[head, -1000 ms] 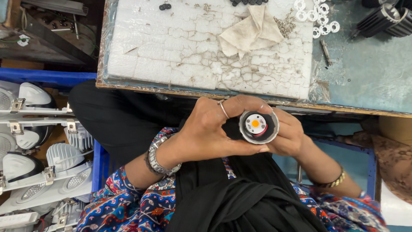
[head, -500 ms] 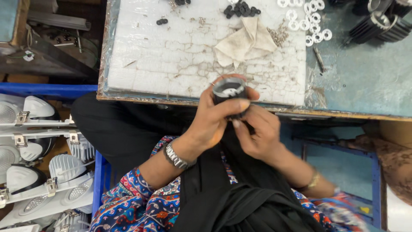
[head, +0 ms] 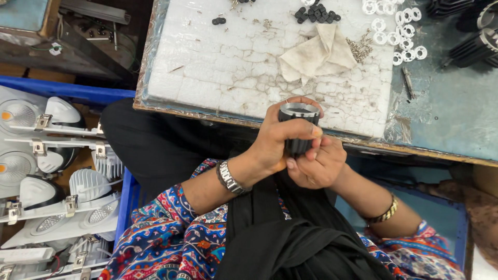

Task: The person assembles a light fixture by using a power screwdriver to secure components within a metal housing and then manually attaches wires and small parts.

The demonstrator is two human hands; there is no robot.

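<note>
A black finned cylindrical lamp housing (head: 299,123) with a silver rim stands upright at the near edge of the worktable. My left hand (head: 275,142) wraps around its side, thumb and fingers closed on the body. Just below and to the right, my right hand (head: 316,165) curls against the housing's lower end; its fingertips touch the bottom. The inside of the housing is turned away from the camera.
A cracked white pad (head: 249,67) covers the worktable (head: 446,114), with a crumpled cloth (head: 316,52), black small parts (head: 316,13), white rings (head: 397,31), screws (head: 360,49) and black finned housings (head: 474,31). A blue crate (head: 127,199) of white lamp fixtures (head: 57,186) stands at my left.
The housing has turned from facing the camera, with its orange emitter showing, to upright. Both hands have lifted it toward the table edge and the right hand has dropped beneath it.
</note>
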